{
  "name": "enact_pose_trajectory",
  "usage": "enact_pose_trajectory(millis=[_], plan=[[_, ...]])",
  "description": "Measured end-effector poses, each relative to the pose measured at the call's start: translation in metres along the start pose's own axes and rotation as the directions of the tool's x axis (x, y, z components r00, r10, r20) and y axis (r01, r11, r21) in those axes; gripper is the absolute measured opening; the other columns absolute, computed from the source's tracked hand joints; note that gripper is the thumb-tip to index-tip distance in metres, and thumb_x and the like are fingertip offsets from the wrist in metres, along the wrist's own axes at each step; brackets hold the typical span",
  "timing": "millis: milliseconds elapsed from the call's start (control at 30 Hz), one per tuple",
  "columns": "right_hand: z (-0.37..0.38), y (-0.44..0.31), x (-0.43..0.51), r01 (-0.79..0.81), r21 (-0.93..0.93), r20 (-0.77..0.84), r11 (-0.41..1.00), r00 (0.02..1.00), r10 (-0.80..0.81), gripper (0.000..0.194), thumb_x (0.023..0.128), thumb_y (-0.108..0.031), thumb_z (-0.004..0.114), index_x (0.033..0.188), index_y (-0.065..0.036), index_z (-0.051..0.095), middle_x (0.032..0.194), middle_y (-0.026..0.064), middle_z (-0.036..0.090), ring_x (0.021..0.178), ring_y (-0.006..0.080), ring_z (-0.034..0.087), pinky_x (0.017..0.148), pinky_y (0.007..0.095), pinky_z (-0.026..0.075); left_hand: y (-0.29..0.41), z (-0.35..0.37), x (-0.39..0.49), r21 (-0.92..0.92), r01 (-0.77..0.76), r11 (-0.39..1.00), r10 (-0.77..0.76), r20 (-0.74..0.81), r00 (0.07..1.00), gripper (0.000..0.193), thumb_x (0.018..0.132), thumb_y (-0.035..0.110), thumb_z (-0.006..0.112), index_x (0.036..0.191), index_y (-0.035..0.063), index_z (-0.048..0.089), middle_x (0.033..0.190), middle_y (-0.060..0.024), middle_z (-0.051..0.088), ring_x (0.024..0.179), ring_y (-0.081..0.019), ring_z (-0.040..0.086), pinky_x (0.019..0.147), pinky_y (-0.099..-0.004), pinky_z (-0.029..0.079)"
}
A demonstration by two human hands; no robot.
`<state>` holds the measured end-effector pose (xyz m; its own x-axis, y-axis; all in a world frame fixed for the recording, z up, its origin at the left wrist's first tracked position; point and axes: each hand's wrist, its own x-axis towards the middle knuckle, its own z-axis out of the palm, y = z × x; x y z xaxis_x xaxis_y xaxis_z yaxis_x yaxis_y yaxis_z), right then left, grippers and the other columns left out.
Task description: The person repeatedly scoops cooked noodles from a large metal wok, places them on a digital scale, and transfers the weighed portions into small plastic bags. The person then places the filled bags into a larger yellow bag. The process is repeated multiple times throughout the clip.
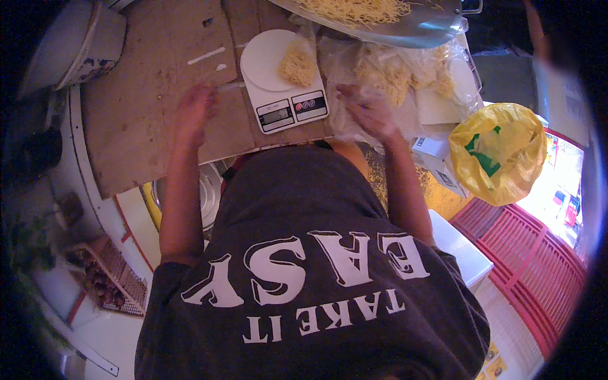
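A white digital kitchen scale (259, 71) lies before me on the cardboard-covered table (142, 104). On the right part of its round plate rests a clear plastic bag of yellow noodles (298, 64). My left hand (197, 111), blurred, is over the cardboard to the left of the scale, and its fingers look apart with nothing seen in them. My right hand (370, 111) is spread at the clear plastic bags right of the scale; whether it grips the film cannot be told. Behind that hand lie several bagged noodle portions (389, 78). Loose noodles (356, 9) fill a large metal tray (418, 31).
A yellow plastic bag (517, 156) with something green inside stands at the right, near a white box (439, 164). A large pot (90, 52) is at the upper left. Red slatted plastic (532, 266) lies lower right. Part of another person (546, 42) shows upper right.
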<state>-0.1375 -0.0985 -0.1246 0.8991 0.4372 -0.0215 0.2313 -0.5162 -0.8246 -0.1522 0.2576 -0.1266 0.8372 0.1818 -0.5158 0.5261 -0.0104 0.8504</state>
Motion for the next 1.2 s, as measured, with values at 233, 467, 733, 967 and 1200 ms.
enact_pose_trajectory(millis=[233, 467, 733, 967, 1200], plan=[[0.064, 0.037, 0.011, -0.181, -0.493, 0.030, 0.851, 0.974, 0.224, 0.034, 0.080, -0.024, 0.048, 0.106, -0.004, 0.055, 0.103, 0.0196, 0.055, 0.096, 0.0312, 0.053, 0.083, 0.0394, 0.042, -0.034, 0.066, 0.014, 0.268, -0.093, 0.959, 0.084, 0.043, 0.996, 0.045, 0.087, 0.040, 0.043, 0.104, -0.0005, 0.054, 0.103, -0.0177, 0.057, 0.092, -0.0250, 0.055, 0.078, -0.0350, 0.044], [0.029, 0.035, 0.022, -0.410, 0.096, -0.267, 0.907, 0.867, 0.421, 0.042, 0.080, -0.034, 0.052, 0.113, -0.007, 0.054, 0.107, 0.0146, 0.057, 0.094, 0.0296, 0.055, 0.081, 0.0391, 0.044, 0.017, 0.082, 0.006, 0.337, -0.355, 0.872, 0.387, -0.033, 0.921, 0.044, 0.087, 0.042, 0.042, 0.097, 0.0009, 0.056, 0.083, -0.0130, 0.059, 0.074, -0.0219, 0.057, 0.067, -0.0331, 0.046], [0.040, -0.013, 0.056, -0.022, -0.315, -0.051, 0.949, 0.999, 0.006, 0.022, 0.078, -0.019, 0.057, 0.100, -0.017, 0.062, 0.103, 0.0068, 0.058, 0.093, 0.0256, 0.055, 0.081, 0.0349, 0.044, 0.090, 0.128, 0.045, 0.045, 0.070, 0.997, -0.083, 0.441, 0.894, 0.033, 0.082, 0.036, 0.055, 0.086, 0.0035, 0.056, 0.064, -0.0028, 0.053, 0.050, -0.0096, 0.049, 0.043, -0.0233, 0.040], [-0.033, -0.118, 0.016, 0.112, -0.124, -0.290, 0.986, 0.946, -0.144, 0.019, 0.077, -0.009, 0.059, 0.093, -0.013, 0.066, 0.094, 0.0110, 0.059, 0.083, 0.0274, 0.057, 0.077, 0.0344, 0.046, 0.094, 0.088, -0.024, -0.051, -0.199, 0.979, 0.204, 0.367, 0.908, 0.015, 0.082, 0.021, 0.060, 0.084, 0.0063, 0.055, 0.061, 0.0015, 0.050, 0.050, -0.0062, 0.045, 0.042, -0.0219, 0.036], [0.004, -0.107, 0.078, 0.169, -0.715, 0.290, 0.678, 0.955, 0.068, 0.016, 0.074, -0.020, 0.058, 0.086, -0.009, 0.064, 0.087, 0.0154, 0.062, 0.078, 0.0296, 0.060, 0.071, 0.0374, 0.048, 0.093, 0.104, -0.038, -0.032, -0.454, 0.891, 0.433, 0.362, 0.825, 0.012, 0.084, 0.016, 0.056, 0.087, 0.0044, 0.056, 0.069, 0.0006, 0.055, 0.055, -0.0056, 0.048, 0.048, -0.0212, 0.040]])
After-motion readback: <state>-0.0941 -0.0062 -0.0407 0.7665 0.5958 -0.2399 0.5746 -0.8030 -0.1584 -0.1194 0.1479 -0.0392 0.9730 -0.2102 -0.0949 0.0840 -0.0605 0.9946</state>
